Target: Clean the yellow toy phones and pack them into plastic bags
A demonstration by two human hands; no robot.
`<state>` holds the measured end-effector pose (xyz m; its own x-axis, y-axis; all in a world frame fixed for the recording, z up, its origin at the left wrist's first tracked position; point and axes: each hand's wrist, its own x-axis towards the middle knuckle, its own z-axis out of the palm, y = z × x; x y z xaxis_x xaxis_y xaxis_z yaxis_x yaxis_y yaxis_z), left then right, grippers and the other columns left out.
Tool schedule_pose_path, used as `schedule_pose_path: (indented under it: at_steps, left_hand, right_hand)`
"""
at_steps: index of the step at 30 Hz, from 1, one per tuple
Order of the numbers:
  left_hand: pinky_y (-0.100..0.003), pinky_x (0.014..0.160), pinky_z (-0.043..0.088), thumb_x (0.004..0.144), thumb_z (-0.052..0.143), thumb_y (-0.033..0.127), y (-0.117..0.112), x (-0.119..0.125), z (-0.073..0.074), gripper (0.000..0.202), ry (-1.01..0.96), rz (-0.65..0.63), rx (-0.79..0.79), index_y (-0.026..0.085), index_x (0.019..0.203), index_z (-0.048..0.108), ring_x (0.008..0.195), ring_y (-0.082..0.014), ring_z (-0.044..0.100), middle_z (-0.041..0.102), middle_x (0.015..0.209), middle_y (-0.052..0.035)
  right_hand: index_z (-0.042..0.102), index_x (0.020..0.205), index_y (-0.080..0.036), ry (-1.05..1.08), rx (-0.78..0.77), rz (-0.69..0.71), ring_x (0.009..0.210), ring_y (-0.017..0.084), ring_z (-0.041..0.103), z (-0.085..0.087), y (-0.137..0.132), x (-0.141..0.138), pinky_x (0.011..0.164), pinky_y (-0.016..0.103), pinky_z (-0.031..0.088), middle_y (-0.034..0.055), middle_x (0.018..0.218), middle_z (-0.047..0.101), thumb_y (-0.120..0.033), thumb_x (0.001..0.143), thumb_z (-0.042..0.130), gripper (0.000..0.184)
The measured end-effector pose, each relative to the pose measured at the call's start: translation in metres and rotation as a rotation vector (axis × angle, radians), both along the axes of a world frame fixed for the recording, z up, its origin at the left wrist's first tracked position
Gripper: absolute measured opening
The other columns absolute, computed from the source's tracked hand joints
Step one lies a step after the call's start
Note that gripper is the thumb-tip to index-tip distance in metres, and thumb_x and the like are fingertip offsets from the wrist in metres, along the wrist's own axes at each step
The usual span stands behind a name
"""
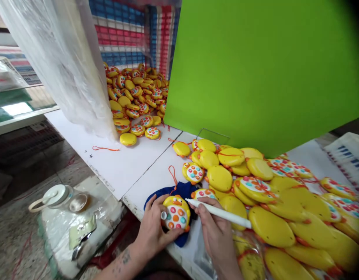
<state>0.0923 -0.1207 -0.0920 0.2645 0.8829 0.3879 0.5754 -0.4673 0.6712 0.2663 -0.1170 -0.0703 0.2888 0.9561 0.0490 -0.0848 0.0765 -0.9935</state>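
My left hand (152, 225) grips a yellow duck ornament (177, 213) by its edges, its white belly with coloured dots facing up. A small white round piece, perhaps a pen cap (163, 215), shows at the fingers of that hand. An orange cord loop (173, 175) extends from the duck's top. In my right hand (216, 233) is a white marker pen (220, 213), its tip beside the duck's head; whether it touches I cannot tell. A dark blue cloth (159, 192) lies beneath the duck. Close by on the right, another dotted duck (192, 172) lies face up.
Many yellow ducks (273, 229) are heaped to the right, many facing down. A second heap (138, 97) lies at the back, beside a clear plastic sheet (71, 70). A green board (255, 77) stands behind. Lower left are a lidded jar (55, 194) and a small cup (78, 203).
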Motion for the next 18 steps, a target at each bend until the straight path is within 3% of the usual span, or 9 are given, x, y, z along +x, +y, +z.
schedule_pose_path:
  at_steps: [4,11,15,18]
  left_hand:
    - [-0.053,0.098,0.04,0.069,0.073,0.034,0.003,0.001,0.0,0.046,-0.003,0.029,0.02,0.024,0.092,0.034,0.113,-0.0288,0.056,0.059,0.119,-0.0133]
    - [-0.053,0.097,0.041,0.07,0.071,0.034,0.004,0.001,-0.003,0.045,0.011,0.024,0.04,0.024,0.092,0.034,0.113,-0.0299,0.057,0.061,0.118,-0.0127]
    - [-0.054,0.099,0.04,0.07,0.071,0.03,0.006,-0.001,0.005,0.044,-0.013,-0.029,-0.06,0.024,0.093,0.033,0.117,-0.0303,0.053,0.056,0.122,-0.014]
    - [-0.046,0.093,0.047,0.072,0.066,0.019,0.007,-0.005,0.019,0.038,-0.038,-0.055,-0.209,0.023,0.096,0.037,0.12,-0.029,0.049,0.049,0.126,-0.0151]
  right_hand:
    - [0.058,0.094,-0.023,-0.017,-0.047,-0.001,0.072,0.017,0.058,-0.004,-0.001,-0.003,0.069,0.032,0.047,0.0001,0.08,0.061,-0.038,0.084,0.061,0.018]
    - [0.057,0.087,-0.022,-0.134,-0.031,0.024,0.065,0.015,0.056,0.004,-0.001,-0.008,0.06,0.026,0.047,-0.0014,0.074,0.058,-0.039,0.084,0.058,0.017]
    - [0.057,0.091,-0.022,-0.104,-0.019,0.03,0.071,0.017,0.06,0.001,0.0,-0.006,0.065,0.029,0.05,0.0005,0.079,0.062,-0.038,0.085,0.058,0.017]
    - [0.057,0.095,-0.022,-0.055,-0.034,0.059,0.072,0.018,0.062,-0.004,-0.002,-0.003,0.067,0.031,0.051,0.0016,0.079,0.064,-0.037,0.087,0.056,0.017]
